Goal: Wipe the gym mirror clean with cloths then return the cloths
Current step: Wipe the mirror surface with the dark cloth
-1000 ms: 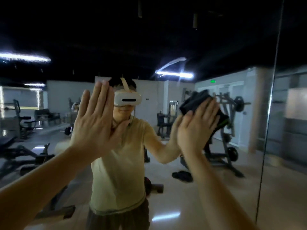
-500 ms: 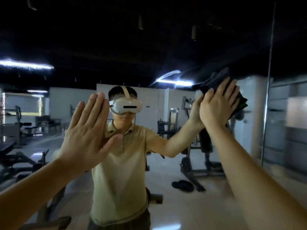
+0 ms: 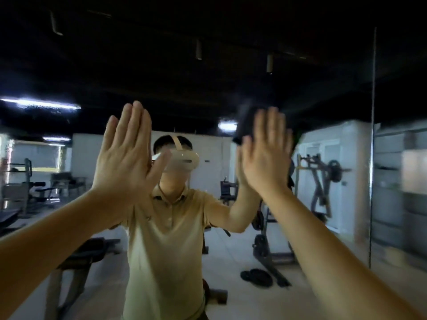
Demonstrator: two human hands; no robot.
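Grip, right hand (image 3: 265,158): wide, fingers straight and a little spread, not curling round anything. Its palm is pressing a dark cloth (image 3: 243,125) flat against the mirror (image 3: 323,93), high up, about level with the top of the reflected head. Only part of the cloth is showing, sticking out above and to the left of the fingertips; the remainder is lying hidden under the palm. Hand and cloth are both reading blurred.

Grip, left hand (image 3: 124,162): also wide, fingers straight and lying close together, thumb angling out to the right. The palm is facing the glass at about the same height as the right one, well apart from the cloth. Whether it is touching the glass, cannot tell; whatever is lying under it is hidden.

Both bare forearms are reaching in from the lower corners.

Mirror is reflecting the person in a beige polo shirt (image 3: 166,239), wearing a white headset (image 3: 182,160), standing between the two hands. A thin vertical seam (image 3: 372,158) is running down the glass at far right. Reflected behind: a weight bench (image 3: 87,250) at lower left, a plate-loaded machine (image 3: 321,181) at right, dark weight plates (image 3: 256,277) lying on the floor beside its base, and a light strip (image 3: 39,103) glowing on the dark ceiling at upper left.
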